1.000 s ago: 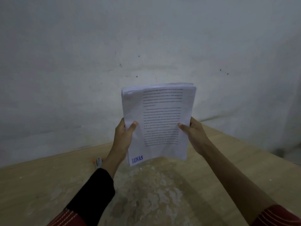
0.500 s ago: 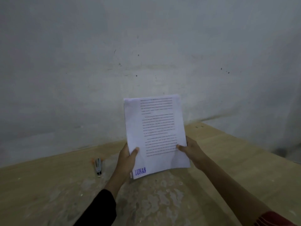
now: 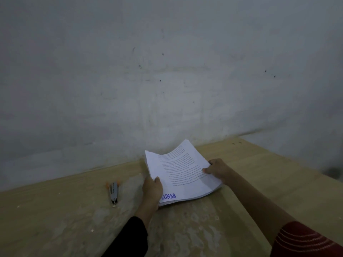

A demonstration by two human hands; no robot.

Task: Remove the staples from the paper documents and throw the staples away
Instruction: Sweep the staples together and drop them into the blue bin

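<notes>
A thick stack of white printed paper documents (image 3: pixel 181 169) with a purple stamp near its lower left corner lies low over the wooden table (image 3: pixel 269 182), its far end curling up. My left hand (image 3: pixel 152 190) grips the stack's left edge, thumb on top. My right hand (image 3: pixel 216 168) grips the right edge, thumb on the page. A small metal staple remover (image 3: pixel 113 192) with orange tabs lies on the table to the left of my left hand. No staple is visible at this distance.
A grey-white wall (image 3: pixel 167 80) rises just behind the table's far edge. The tabletop has a worn, blotchy patch (image 3: pixel 185 229) in front of me. The table's right edge (image 3: pixel 297 164) runs diagonally, with dark floor beyond.
Both hands have lowered the paper stack from upright in the air down to the table, tipping it nearly flat. The staple remover has come into full view.
</notes>
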